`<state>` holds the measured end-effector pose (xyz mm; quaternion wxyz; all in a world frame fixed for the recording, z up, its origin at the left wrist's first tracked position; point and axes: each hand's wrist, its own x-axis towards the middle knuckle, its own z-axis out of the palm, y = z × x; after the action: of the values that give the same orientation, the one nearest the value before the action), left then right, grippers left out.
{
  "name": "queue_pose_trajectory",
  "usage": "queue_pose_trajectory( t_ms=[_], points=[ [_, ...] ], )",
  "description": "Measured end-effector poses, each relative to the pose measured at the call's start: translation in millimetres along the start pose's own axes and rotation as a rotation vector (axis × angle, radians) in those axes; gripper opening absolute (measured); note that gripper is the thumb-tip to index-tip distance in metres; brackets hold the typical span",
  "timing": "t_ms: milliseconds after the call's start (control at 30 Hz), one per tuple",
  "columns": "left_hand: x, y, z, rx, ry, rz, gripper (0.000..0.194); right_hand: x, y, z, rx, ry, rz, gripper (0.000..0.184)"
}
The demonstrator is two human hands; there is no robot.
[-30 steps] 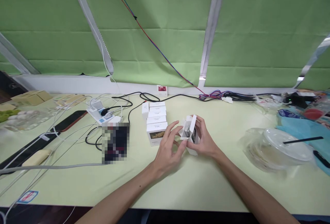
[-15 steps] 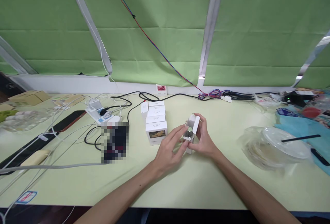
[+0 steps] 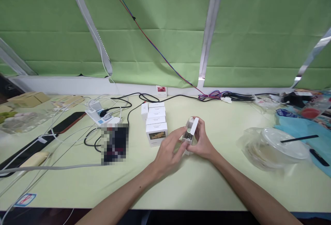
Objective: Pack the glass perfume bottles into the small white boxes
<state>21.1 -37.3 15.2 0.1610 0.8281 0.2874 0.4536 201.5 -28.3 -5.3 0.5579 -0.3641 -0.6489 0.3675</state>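
Observation:
A small white carton [image 3: 194, 127] with its top flap up stands between my hands, its mouth turned toward me. Inside it sits a small bottle or jar with a pale green cap [image 3: 189, 131]; the carton walls hide most of its body. My left hand [image 3: 168, 148] is closed on the carton's left and near side, with thumb and fingertips at the rim. The right hand [image 3: 203, 141] wraps round the other side and back. Just left of my hands, several closed white cartons [image 3: 156, 127] stand in a row, the front one with a dark picture.
At the right, a bagged tub with a white lid [image 3: 287, 142] lies near a blue sheet [image 3: 289, 126]. A power strip [image 3: 100, 114], tangled cables, a pixelated dark item [image 3: 115, 144] and a long black object [image 3: 28, 152] take up the left. A small picture card [image 3: 161, 91] leans at the back.
The capped bottle sits lower in the carton, and the carton's flap has tilted slightly. Both hands stay on the carton in nearly the same place.

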Motion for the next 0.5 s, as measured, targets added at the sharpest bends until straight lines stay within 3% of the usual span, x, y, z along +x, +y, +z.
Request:
queue_pose_trajectory(
  t_ms=[200,367,500],
  points=[
    [-0.4,2.6,-1.7,0.007,-0.016,-0.183,0.037,1.5,-5.6,-0.9,-0.07,-0.001,-0.013,0.092],
    [-0.7,1.3,-1.4,-0.008,0.008,-0.16,0.036,2.5,-10.5,-2.6,-0.094,0.005,-0.036,0.099],
    [-0.8,0.8,-1.2,-0.027,0.019,-0.135,0.036,2.9,-8.5,-3.9,-0.125,0.087,-0.141,0.103]
  ],
)
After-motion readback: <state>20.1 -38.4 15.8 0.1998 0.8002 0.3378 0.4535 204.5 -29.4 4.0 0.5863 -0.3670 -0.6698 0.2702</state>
